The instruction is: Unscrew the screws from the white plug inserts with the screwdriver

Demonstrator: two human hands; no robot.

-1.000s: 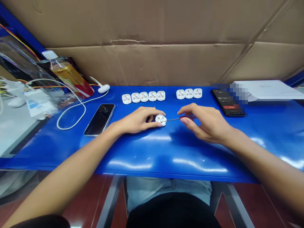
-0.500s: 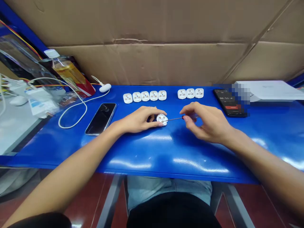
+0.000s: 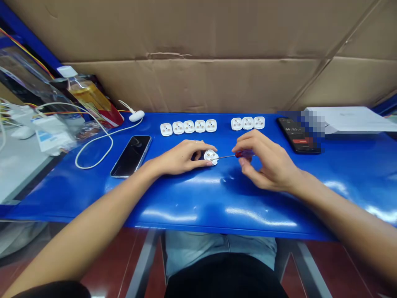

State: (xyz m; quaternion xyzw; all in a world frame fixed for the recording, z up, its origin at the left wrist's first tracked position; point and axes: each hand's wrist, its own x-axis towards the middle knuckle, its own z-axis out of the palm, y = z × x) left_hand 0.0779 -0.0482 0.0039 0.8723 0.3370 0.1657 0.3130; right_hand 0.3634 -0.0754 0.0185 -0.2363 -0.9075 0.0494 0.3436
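Note:
Between the thumb and index finger of my left hand [image 3: 182,157] is a small white plug housing [image 3: 212,154] with metal contacts, resting on the blue table. A thin screwdriver [image 3: 226,157] with a red, partly clear handle is held in the fingers of my right hand [image 3: 266,161]. Its shaft points left and its tip meets the lower part of the housing. Behind my hands several similar white plug housings [image 3: 189,126] stand in a row, with three more housings [image 3: 247,123] to their right, open sides facing me.
A phone [image 3: 132,156] lies left of my left hand, beside a white cable [image 3: 94,165]. A tilted drink bottle [image 3: 93,97] leans at the back left. A second phone [image 3: 299,138] and a white box [image 3: 350,119] are at the back right, before a cardboard wall [image 3: 198,82].
My right hand has shifted slightly and its fingers have turned on the screwdriver, so more of the red handle shows. The left hand and the housing stay put.

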